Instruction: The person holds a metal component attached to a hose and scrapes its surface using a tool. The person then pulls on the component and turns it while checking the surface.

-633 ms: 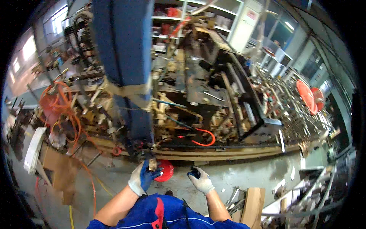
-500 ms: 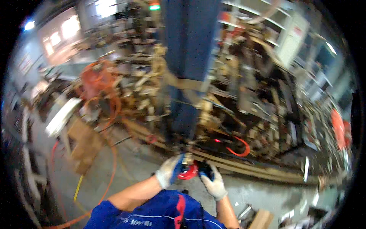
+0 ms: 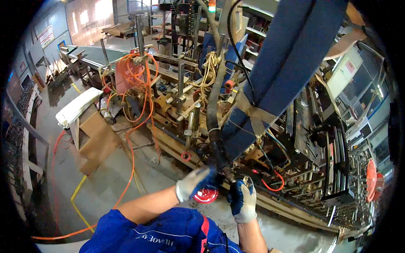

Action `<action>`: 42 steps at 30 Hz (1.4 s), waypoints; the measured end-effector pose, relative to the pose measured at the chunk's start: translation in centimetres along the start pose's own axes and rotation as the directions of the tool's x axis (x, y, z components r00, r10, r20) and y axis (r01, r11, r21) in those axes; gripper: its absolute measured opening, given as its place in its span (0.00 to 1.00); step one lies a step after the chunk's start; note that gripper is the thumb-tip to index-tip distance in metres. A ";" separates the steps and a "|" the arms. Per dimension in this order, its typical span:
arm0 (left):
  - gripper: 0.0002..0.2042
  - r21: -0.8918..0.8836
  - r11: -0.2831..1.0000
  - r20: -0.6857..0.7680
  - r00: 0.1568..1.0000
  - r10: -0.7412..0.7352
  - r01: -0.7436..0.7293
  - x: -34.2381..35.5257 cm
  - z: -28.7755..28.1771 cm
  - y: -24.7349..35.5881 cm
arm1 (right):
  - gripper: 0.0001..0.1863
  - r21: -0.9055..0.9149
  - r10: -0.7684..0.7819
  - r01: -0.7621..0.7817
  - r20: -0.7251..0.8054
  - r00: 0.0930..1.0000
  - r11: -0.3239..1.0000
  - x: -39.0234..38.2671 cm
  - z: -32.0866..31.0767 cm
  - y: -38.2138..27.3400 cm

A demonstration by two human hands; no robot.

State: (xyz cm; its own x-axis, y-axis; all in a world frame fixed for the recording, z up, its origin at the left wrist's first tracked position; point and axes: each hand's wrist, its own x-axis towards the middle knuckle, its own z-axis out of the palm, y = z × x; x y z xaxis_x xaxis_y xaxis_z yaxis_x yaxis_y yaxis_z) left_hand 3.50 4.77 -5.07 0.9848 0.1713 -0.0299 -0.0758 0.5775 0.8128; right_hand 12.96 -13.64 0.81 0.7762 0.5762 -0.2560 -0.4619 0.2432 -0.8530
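Both my hands wear white gloves with dark blue palms. My left hand (image 3: 195,184) is close beside the lower end of a thick dark hose (image 3: 217,147); its fingers are smeared by motion, and I cannot tell if they grip it. My right hand (image 3: 243,203) is closed, fingers curled, with a small brass-coloured metal piece (image 3: 247,181) showing at its top. The hose's narrow metal end (image 3: 228,173) points down between the hands. Below it is a round, shiny red thing (image 3: 206,195), partly hidden by my left hand.
A large blue beam (image 3: 278,71) slants over a machine with many metal rods. Orange hose coils (image 3: 137,71) hang at left and trail over the floor. A cardboard box (image 3: 98,130) with a white bundle (image 3: 79,106) stands left. A long low rail (image 3: 291,209) runs in front of me.
My view has turned, so the beam now slants right. My hands have moved apart; my right hand has risen and closed around the metal piece. The dark hose now shows clearly.
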 end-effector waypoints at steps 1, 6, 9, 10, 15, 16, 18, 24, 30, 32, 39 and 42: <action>0.19 -0.048 0.998 -0.020 0.999 0.047 -0.048 1.3 -0.8 1.9 | 0.10 0.004 -0.010 0.010 -0.036 0.999 1.000 -0.3 0.7 -0.5; 0.16 0.025 0.970 -0.204 0.949 0.242 -0.242 9.6 -5.5 7.5 | 0.23 -0.055 -0.007 0.006 -0.017 1.000 0.998 -1.3 4.4 -0.4; 0.15 0.151 0.953 -0.190 0.939 0.288 -0.262 11.3 -6.3 10.8 | 0.24 -0.121 -0.057 0.047 -0.081 0.995 0.992 -0.7 7.5 -0.2; 0.15 0.188 0.947 -0.157 0.944 0.289 -0.259 11.8 -7.1 11.5 | 0.22 -0.080 -0.070 0.063 -0.086 0.994 0.995 -0.3 8.5 0.3; 0.14 0.086 0.964 -0.142 0.955 0.261 -0.251 12.6 -9.1 14.3 | 0.19 -0.023 -0.063 0.062 -0.040 0.997 0.998 0.9 12.0 1.1; 0.14 0.090 0.969 -0.125 0.963 0.239 -0.229 13.0 -9.8 14.7 | 0.21 -0.017 -0.064 0.063 -0.079 0.995 0.998 1.6 12.4 1.8; 0.14 -0.002 0.990 -0.103 0.985 0.140 -0.141 13.5 -11.0 14.9 | 0.21 -0.132 0.011 -0.022 -0.082 0.997 0.991 1.7 13.3 1.3; 0.09 -0.059 0.989 -0.070 0.988 0.135 -0.139 15.1 -13.5 16.3 | 0.22 -0.178 0.041 -0.052 -0.065 0.997 0.983 3.4 16.4 2.0; 0.12 0.006 0.980 -0.055 0.978 0.200 -0.200 16.0 -15.4 14.1 | 0.24 -0.127 -0.024 0.020 -0.032 0.999 0.992 2.7 16.8 3.7; 0.12 0.055 0.979 -0.068 0.978 0.197 -0.194 16.1 -15.5 13.9 | 0.25 -0.140 -0.003 0.002 -0.005 1.000 0.990 2.3 16.0 4.4; 0.13 -0.078 0.997 -0.043 0.999 0.022 -0.025 14.5 -15.0 16.2 | 0.32 -0.450 0.024 0.073 0.205 0.978 0.890 4.2 17.1 6.1; 0.11 -0.085 0.991 -0.035 0.995 0.096 -0.099 15.0 -16.2 16.4 | 0.33 -0.466 -0.001 0.111 0.230 0.973 0.878 4.6 18.5 6.9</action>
State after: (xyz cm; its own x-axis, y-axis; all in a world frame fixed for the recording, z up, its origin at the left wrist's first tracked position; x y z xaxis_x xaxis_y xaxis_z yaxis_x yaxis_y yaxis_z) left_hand 14.47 29.70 -1.64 0.9667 0.2544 0.0281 -0.1861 0.6234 0.7594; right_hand 5.39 5.09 2.13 0.6570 0.7402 -0.1431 -0.1191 -0.0855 -0.9892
